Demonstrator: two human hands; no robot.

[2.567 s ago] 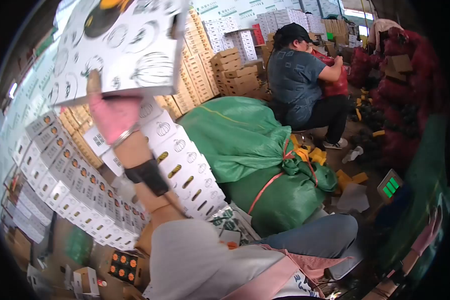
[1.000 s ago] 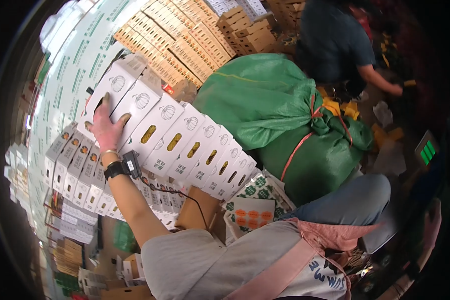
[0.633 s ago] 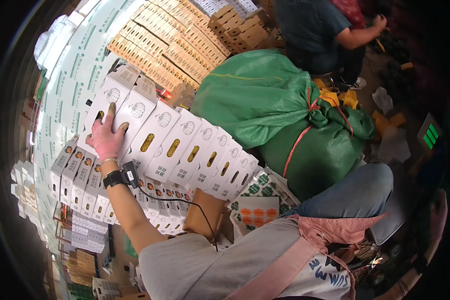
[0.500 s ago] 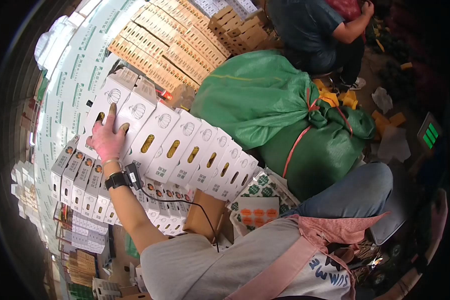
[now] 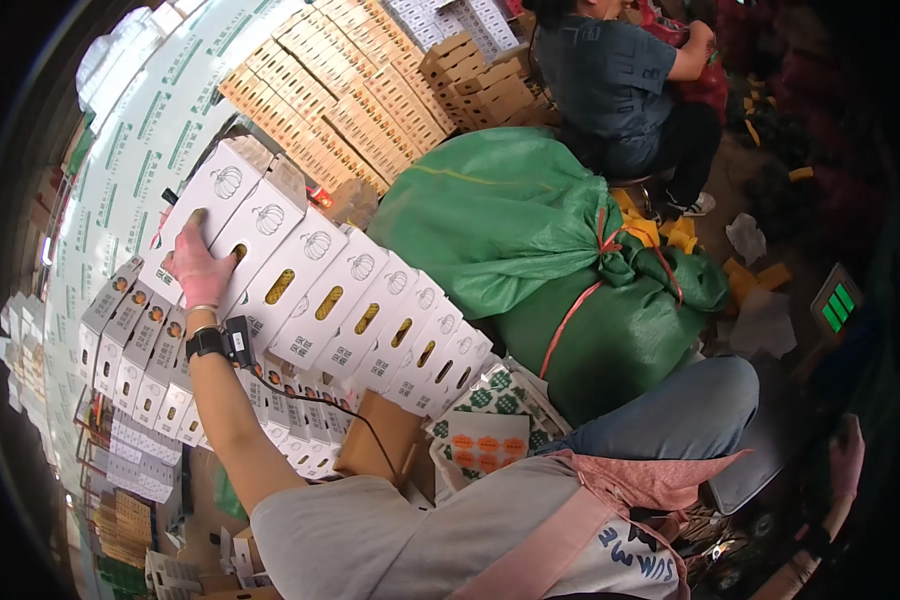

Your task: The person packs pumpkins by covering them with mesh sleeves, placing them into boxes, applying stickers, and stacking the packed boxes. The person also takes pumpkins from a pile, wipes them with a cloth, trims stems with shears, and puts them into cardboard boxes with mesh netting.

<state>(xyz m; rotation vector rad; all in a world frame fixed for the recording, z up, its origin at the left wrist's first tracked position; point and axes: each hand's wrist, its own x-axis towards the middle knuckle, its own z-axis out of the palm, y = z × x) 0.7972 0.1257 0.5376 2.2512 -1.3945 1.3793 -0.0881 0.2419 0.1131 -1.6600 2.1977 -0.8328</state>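
Note:
My left hand, in a pink glove with darkened fingertips, lies spread against the front of a white carton at the upper end of a row. Its thumb is beside the handle hole of that row's boxes. These white cartons carry a pumpkin drawing, and yellow shows through several holes. My right hand, also pink-gloved, is at the dark right edge, away from the cartons; its fingers are too dim to read.
Big green sacks tied with red cord lie beside the row. A seated person is behind them. Tan cartons are stacked at the back. A sheet of orange labels and a brown box are near my body. A green-lit display stands right.
The whole view has shifted slightly. My left hand has slid a little down the carton fronts, still spread on them. My right hand shows lower at the edge.

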